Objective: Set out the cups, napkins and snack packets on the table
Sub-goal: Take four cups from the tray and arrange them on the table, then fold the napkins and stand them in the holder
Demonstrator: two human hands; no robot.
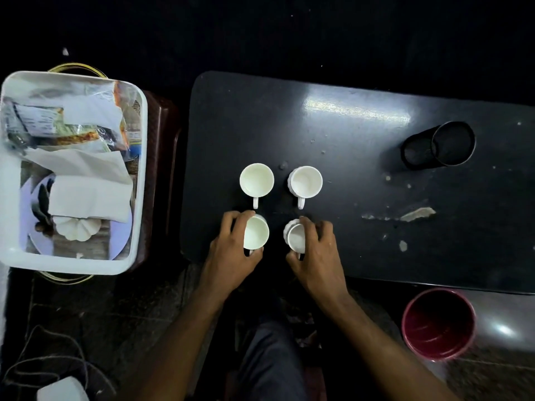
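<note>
Several white cups stand upright on the black table [362,215] in a two-by-two square. The far left cup [256,180] and far right cup [306,181] stand free, handles toward me. My left hand [231,250] grips the near left cup [256,233] around its left side. Around the near right cup [296,237], my right hand [318,253] is closed from the right. White napkins [89,195] and snack packets [72,131] lie in a white tray [140,175] to the left of the table. A further white cup [77,228] lies overturned in that tray.
A black mesh holder [440,146] lies on its side at the table's right. A dark red bucket [438,324] stands on the floor at the lower right. The tray rests on a brown stool [157,157]. Cables lie at the lower left.
</note>
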